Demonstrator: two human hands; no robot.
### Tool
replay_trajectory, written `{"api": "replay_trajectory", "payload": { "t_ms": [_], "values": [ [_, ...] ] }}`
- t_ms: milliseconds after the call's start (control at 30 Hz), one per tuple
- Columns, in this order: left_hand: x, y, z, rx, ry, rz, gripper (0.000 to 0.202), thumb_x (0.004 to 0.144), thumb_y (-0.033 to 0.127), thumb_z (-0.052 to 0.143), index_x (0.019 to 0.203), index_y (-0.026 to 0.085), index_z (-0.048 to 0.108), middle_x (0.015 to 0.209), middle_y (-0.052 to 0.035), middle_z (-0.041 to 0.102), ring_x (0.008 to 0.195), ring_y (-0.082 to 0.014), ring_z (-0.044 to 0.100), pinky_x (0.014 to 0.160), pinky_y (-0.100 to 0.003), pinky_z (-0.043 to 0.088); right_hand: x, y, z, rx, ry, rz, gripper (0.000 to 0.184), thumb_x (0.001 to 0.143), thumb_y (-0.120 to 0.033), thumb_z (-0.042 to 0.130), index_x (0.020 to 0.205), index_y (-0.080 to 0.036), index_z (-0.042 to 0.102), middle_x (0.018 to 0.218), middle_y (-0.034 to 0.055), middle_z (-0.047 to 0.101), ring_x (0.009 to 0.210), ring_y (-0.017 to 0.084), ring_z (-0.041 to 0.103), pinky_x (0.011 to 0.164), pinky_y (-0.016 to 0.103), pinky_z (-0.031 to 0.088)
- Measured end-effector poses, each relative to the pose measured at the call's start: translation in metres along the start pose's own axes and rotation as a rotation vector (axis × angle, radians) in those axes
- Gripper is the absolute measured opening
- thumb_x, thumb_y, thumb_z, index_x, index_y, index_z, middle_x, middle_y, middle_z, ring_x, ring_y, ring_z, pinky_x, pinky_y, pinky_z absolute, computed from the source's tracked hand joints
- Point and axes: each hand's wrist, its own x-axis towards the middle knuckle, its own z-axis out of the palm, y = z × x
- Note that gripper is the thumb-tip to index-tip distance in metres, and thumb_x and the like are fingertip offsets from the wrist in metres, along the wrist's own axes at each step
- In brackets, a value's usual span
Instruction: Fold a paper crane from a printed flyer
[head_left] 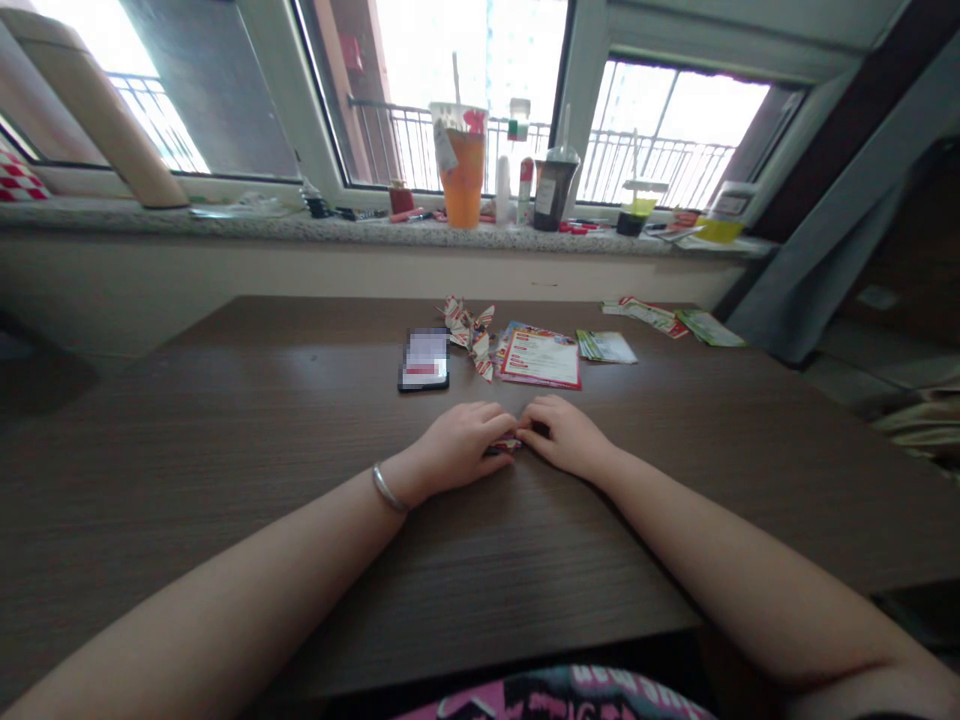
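Fingers curled, my left hand (463,445) grips a small folded piece of printed paper (507,441) against the table. A silver bangle (387,488) circles the left wrist. At the paper's right edge, my right hand (566,436) pinches with thumb and fingertips. Most of the paper is hidden under the left fingers. Just beyond the hands lie a phone (425,360) with a lit screen, folded paper pieces (472,335) with red and white stripes, and a stack of printed sheets (541,358).
Green and white cards (609,347) and more printed slips (651,316) lie at the back right of the brown table (300,420). On the windowsill behind stand an orange drink cup (463,175), a dark drink cup (553,190) and a container with yellow liquid (722,228).
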Motion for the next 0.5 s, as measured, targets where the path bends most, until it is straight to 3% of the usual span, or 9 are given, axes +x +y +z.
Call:
{"api": "replay_trajectory", "payload": {
  "t_ms": [200,367,500],
  "values": [
    [-0.0022,-0.0022,0.0047,-0.071,0.031,-0.083,0.023,0.082,0.031,0.061,0.098,0.018,0.053,0.089,-0.0052,0.061,0.083,-0.0195,0.059,0.072,-0.030,0.045,0.0016,0.0026,0.0013,0.096,0.027,-0.011,0.010,0.083,-0.022,0.061,0.074,-0.018,0.062,0.084,0.0046,0.065,0.089,0.019,0.057,0.085,0.033,0.043],
    [-0.0019,-0.0006,0.0017,-0.099,0.090,-0.046,0.014,0.085,0.028,0.055,0.093,0.017,0.055,0.089,-0.0065,0.061,0.083,-0.0183,0.057,0.073,-0.029,0.046,0.0007,0.0012,0.0009,0.228,-0.015,0.063,0.015,0.082,-0.022,0.060,0.068,-0.017,0.062,0.084,0.0041,0.068,0.083,0.017,0.060,0.079,0.031,0.045],
    [-0.0006,-0.0011,0.0004,-0.097,0.109,-0.014,0.011,0.088,0.025,0.050,0.088,0.017,0.058,0.092,-0.0072,0.062,0.086,-0.0175,0.057,0.078,-0.030,0.047,-0.0001,-0.0002,0.0009,0.275,-0.041,0.079,0.012,0.081,-0.026,0.061,0.074,-0.018,0.065,0.081,0.0029,0.069,0.078,0.016,0.061,0.075,0.029,0.046]
  ]
}}
